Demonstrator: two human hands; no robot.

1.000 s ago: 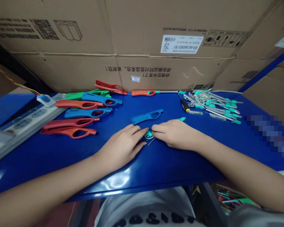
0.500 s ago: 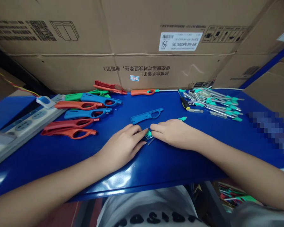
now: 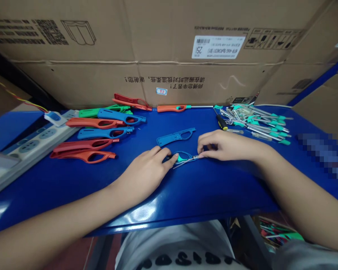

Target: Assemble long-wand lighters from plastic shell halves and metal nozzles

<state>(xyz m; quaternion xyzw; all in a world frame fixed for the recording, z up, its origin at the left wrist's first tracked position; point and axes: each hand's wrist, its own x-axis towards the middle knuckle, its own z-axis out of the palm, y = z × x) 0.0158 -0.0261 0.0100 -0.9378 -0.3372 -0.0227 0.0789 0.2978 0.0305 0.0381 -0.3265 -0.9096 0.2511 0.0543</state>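
Note:
Under my left hand [image 3: 143, 170] lies a blue lighter handle half [image 3: 189, 153], pinned near its green trigger [image 3: 181, 159] by closed thumb and fingers. Thin wires [image 3: 180, 164] run out along the trigger. My right hand [image 3: 225, 145] pinches the narrow front end of this handle with thumb and forefinger; what lies beneath the palm is hidden. Just behind, a second blue handle half [image 3: 169, 138] rests on the blue table [image 3: 169, 198], touched by neither hand.
Red, orange, blue and green handle halves [image 3: 87, 155] lie at left beside a power strip [image 3: 30, 144]. An orange lighter [image 3: 171, 108] is at the back. A screwdriver [image 3: 221, 122] and piled metal tubes with green parts [image 3: 266, 127] sit at right. A cardboard wall [image 3: 101, 75] stands behind.
My right hand has moved right, from the trigger area to the handle's front end, uncovering the handle's loop. My left hand stays nearly in place. The camera view has shifted slightly.

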